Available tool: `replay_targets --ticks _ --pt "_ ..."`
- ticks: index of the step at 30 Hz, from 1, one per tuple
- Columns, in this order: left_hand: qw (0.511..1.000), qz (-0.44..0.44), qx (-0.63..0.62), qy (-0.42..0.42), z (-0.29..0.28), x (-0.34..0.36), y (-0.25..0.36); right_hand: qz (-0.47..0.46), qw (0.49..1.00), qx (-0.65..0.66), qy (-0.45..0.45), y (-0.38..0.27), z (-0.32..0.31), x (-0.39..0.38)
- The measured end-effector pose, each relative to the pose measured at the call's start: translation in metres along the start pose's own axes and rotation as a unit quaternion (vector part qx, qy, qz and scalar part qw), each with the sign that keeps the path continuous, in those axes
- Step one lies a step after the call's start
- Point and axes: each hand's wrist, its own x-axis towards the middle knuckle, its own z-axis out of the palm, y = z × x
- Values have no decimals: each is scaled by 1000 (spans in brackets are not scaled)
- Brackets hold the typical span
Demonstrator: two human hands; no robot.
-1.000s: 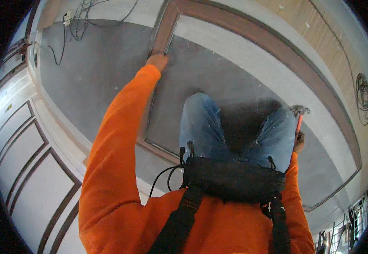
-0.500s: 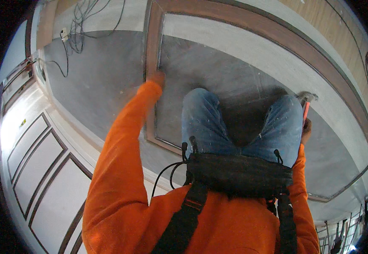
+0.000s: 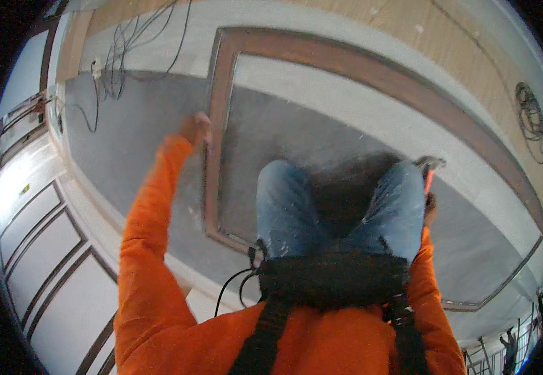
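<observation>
Hammer point(image 3: 429, 180) clasped in right fingers point(image 3: 431, 205); left fingers point(image 3: 202, 121), blurred, beside brown frame point(image 3: 220, 100).

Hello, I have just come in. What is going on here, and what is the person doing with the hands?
A person in orange sleeves and jeans has bent knees over the area inside a long brown frame. The right hand holds a hammer with a red handle, head up, beside the right knee. The left hand is blurred, at the frame's outer left edge; whether it touches is unclear. A cable coil lies far to the right.
</observation>
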Motion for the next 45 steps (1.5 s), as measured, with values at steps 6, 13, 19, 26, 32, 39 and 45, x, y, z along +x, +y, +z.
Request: replay_targets --ticks 6,13,19,26,32,39,45 --pt "835 294 -177 431 -249 79 287 29 999 -16 38 -48 12 -11" --pt "977 96 184 48 -145 146 350 106 984 82 115 -63 -10 -22" --pt "874 -5 373 -312 -33 19 383 283 957 23 58 -59 -42 -139" --pt "943 24 -121 -309 11 56 285 520 854 -32 -9 -59 -59 -283" --pt "908 97 -319 -253 -6 118 286 543 814 79 190 -65 -34 -263" --pt "969 143 -30 -200 -37 112 281 411 839 184 306 -137 110 -272" --pt "938 171 236 -187 30 130 262 437 682 318 493 -146 176 -413"
